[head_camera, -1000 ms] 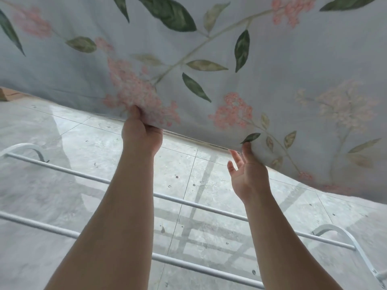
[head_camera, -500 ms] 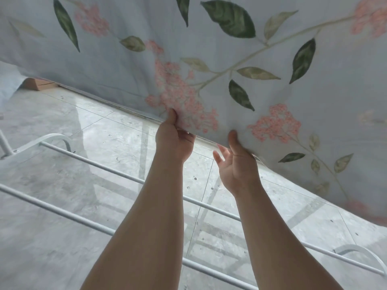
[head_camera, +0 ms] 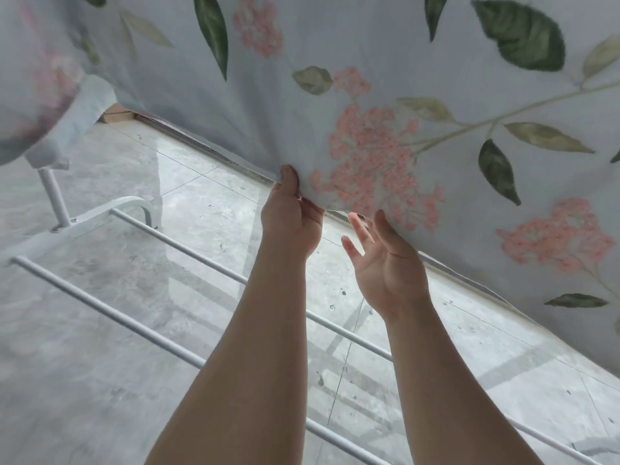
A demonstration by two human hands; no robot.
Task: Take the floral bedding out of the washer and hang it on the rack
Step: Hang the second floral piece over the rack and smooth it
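Grey tiled floor (head_camera: 84, 380) lies below. Bedding (head_camera: 369, 62) hangs from above, its hem (head_camera: 231, 152) over the rack (head_camera: 100, 308) rails. Judged soft, limp, possibly damp-heavy: grasp along the hem. Left hand (head_camera: 290, 226) pinches the hem; right hand (head_camera: 389, 260) is spread, gripping nothing, thumb at the edge beside it.

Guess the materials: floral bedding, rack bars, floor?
Bedding: thin woven cloth, likely cotton or a blend, matte; light shows through it and it drapes in soft folds.
Rack bars: probably metal tube with a glossy white coating; straight, thin, with a bent end bracket.
Floor: polished grey stone-look tile, maybe porcelain; grout lines and mirror-like reflections.
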